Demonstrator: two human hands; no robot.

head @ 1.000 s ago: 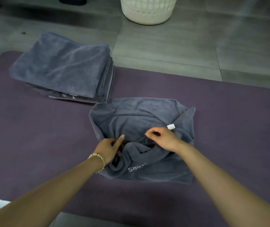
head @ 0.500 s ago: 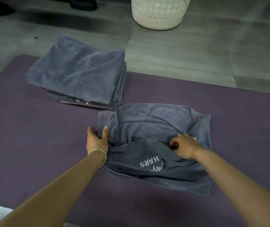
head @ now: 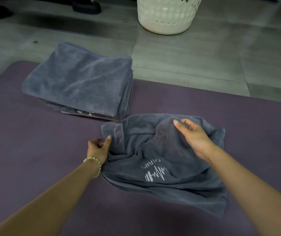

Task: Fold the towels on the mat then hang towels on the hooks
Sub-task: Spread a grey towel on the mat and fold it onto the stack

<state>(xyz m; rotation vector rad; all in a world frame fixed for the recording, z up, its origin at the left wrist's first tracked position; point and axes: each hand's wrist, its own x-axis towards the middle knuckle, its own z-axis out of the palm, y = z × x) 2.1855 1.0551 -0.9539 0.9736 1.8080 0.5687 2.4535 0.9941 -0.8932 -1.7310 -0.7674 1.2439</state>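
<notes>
The grey terry towel with the white printed logo (head: 162, 159) lies rumpled on the purple ribbed mat (head: 34, 142). It is just beside the stack of folded grey towels (head: 81, 82), on the side of the stack nearer to you and a little to its right. One far corner of it almost touches the bottom of the stack.

Your left hand (head: 97, 149), the one with the bead bracelet (head: 93, 166), pinches the towel edge closest to the stack, with the thumb on top of the cloth and the fingers curled at the border. Your right hand (head: 194, 135) is over the part of the towel further from the stack. Its fingers are loose and apart, the index finger is stretched out, and it holds nothing. I cannot tell if it touches the cloth.

I judge this towel to be light, soft and completely limp, so it will sag wherever you do not support it. The plush surface probably clings to the mat, so if you drag it you will make new wrinkles. It is better to take it at two corners or along the hem, not in the middle, then lift, lay it down and smooth it flat. The layers do not look aligned yet, so this fold is not finished.

Beyond the stack a white plastic basket with holes (head: 165, 16) stands on the grey tiled floor (head: 204, 57). No hooks are in view.
</notes>
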